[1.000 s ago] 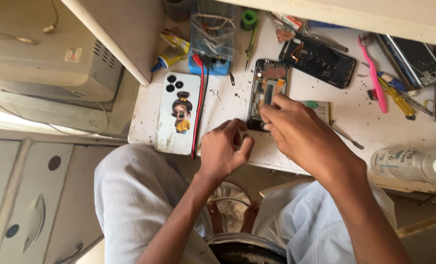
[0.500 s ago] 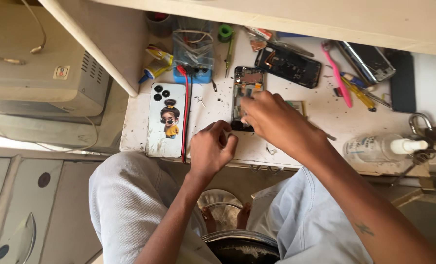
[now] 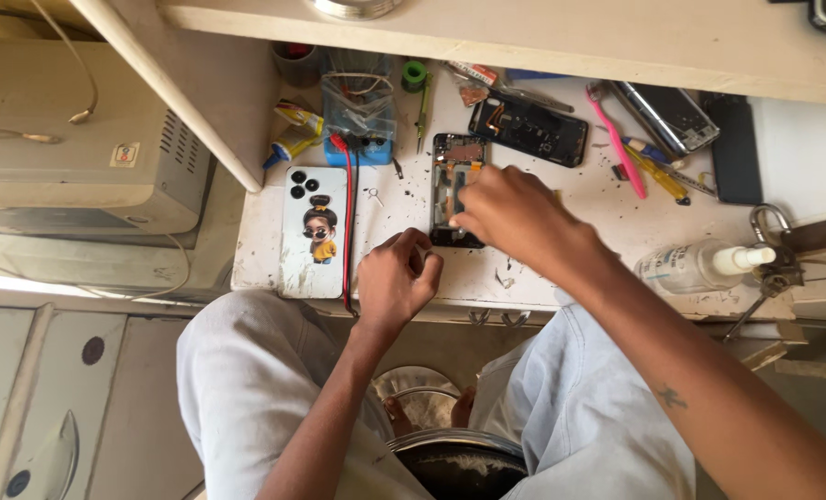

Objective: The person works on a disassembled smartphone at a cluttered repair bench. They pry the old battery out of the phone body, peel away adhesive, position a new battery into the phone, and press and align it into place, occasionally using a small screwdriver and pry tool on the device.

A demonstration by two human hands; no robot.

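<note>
Opened black phone body with exposed innards lies near the white worktable's front edge, right hand curled over its lower half, left hand loosely clenched just beside it.

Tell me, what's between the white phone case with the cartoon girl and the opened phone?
In the head view, a red cable runs beside the white phone case; then speckled bench with a small pin, before the opened phone.
</note>
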